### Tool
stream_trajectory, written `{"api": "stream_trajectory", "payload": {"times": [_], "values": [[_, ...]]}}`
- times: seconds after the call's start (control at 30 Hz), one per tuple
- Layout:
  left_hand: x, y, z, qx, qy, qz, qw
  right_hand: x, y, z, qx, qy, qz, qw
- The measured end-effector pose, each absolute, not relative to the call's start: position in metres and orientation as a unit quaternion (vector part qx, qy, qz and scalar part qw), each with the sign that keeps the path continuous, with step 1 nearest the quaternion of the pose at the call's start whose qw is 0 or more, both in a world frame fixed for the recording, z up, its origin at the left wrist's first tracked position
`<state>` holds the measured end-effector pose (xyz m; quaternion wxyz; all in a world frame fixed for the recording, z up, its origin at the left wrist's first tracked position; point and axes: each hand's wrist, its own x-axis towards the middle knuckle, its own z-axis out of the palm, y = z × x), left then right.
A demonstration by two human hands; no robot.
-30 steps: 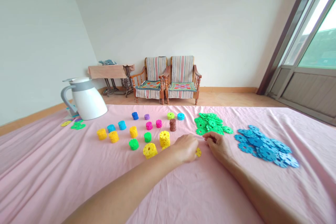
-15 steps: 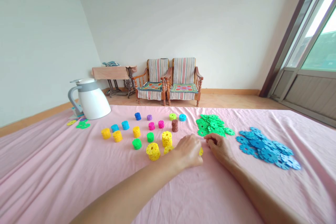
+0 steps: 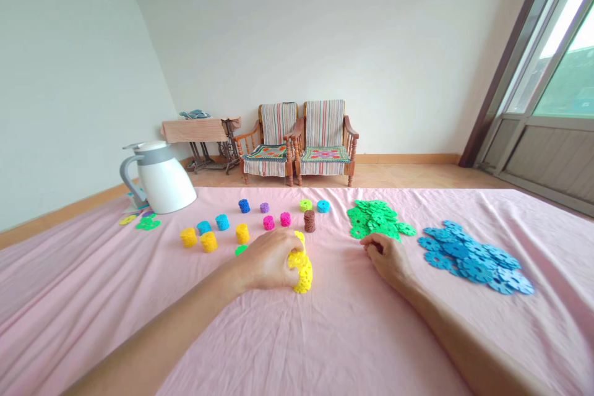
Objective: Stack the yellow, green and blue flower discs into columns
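My left hand is closed around a yellow stack of snowflake discs on the pink cloth. A second yellow stack shows just behind its fingers. My right hand rests on the cloth with fingers curled, beside the green disc pile; what it holds, if anything, is hidden. A blue disc pile lies further right. Small stacks stand behind: yellow, pink, brown, blue.
A white jug stands at the cloth's far left, with a few loose discs by its base. Two striped wooden armchairs and a small table stand against the back wall. A glass door is on the right.
My left hand has moved left from beside the right hand and closed on the yellow stack. The right hand has stayed put.
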<state>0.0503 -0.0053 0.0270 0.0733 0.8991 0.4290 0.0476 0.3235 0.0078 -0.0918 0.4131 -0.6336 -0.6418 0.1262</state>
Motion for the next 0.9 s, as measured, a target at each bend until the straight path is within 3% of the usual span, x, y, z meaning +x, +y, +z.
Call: {"api": "stream_trajectory", "payload": {"times": [0.77,0.9], "values": [[0.053,-0.004,0.015,0.913,0.406,0.033,0.035,0.326,0.01,-0.097,-0.626,-0.651,0.122,0.412],[0.054,-0.014,0.021,0.903,0.416,0.098,0.048,0.327,0.011,-0.098,-0.621,-0.652,0.124,0.418]]}}
